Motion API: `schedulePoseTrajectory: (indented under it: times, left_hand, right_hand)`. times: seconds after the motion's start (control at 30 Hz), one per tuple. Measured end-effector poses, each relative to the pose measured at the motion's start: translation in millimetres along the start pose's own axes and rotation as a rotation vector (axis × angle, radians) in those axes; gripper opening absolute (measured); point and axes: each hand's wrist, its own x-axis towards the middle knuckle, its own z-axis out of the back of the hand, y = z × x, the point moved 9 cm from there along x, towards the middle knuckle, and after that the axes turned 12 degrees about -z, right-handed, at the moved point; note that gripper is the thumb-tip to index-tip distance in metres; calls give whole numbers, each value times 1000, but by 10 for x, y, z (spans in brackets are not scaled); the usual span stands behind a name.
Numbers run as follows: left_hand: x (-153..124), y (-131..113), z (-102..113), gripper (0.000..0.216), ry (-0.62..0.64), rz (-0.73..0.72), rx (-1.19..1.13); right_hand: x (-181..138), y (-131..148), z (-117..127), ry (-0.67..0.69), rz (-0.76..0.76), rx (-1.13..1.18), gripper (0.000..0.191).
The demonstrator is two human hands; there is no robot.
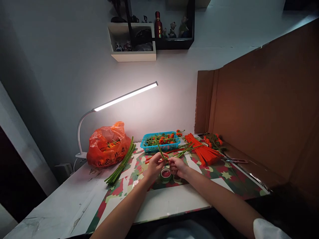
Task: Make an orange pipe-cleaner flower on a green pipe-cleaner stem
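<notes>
My left hand and my right hand meet over the patterned mat, fingers pinched together. Between them they grip a thin green stem that slants up toward the blue basket. Just below the hands sits a small round tape roll with a red centre. The basket behind holds several green stems with orange flower heads.
An orange plastic bag and a bundle of green stems lie at the left. A pile of orange strips and more orange flowers lie at the right. A white desk lamp arches overhead. A cardboard sheet walls the right side.
</notes>
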Motion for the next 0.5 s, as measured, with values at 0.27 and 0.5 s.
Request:
schedulePoseTrajectory:
  times: [0.27, 0.5]
  left_hand:
    - [4, -61, 85, 13, -94, 18, 55]
    - [-119, 278, 42, 35, -127, 387, -193]
  right_hand:
    - [-8, -27, -52, 57, 14, -79, 25]
    - [-107, 278, 72, -161, 331, -197, 27]
